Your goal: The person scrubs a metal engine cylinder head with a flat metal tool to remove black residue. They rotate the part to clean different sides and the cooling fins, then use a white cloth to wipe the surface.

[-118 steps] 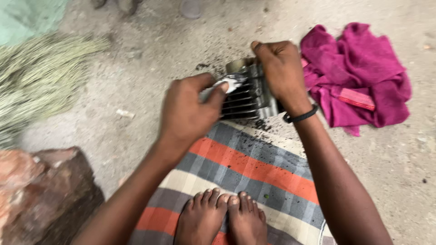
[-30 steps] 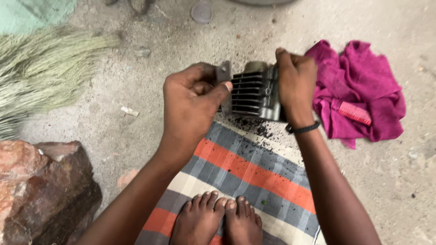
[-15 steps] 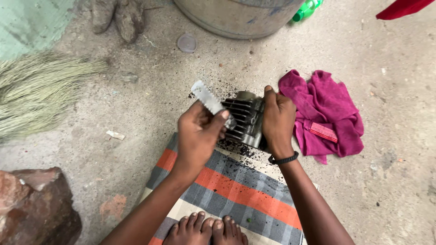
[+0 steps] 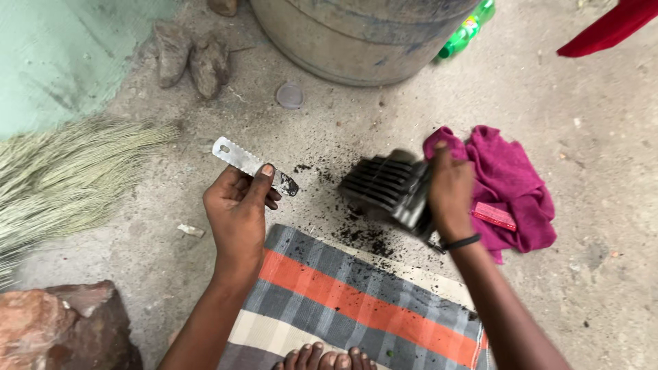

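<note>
On the concrete floor (image 4: 603, 274), left hand (image 4: 238, 212) fingers clench a metal blade (image 4: 252, 164); right hand (image 4: 449, 195) fingers grip a finned cylinder (image 4: 384, 185).

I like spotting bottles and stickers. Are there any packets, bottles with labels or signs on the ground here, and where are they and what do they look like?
Green plastic bottle: lies at the top beside the big grey drum, with a label band in mixed colours.
Small red packet or tag: flat and oblong, lies on the magenta cloth just right of the right hand.
No signs or screens in view.
</note>
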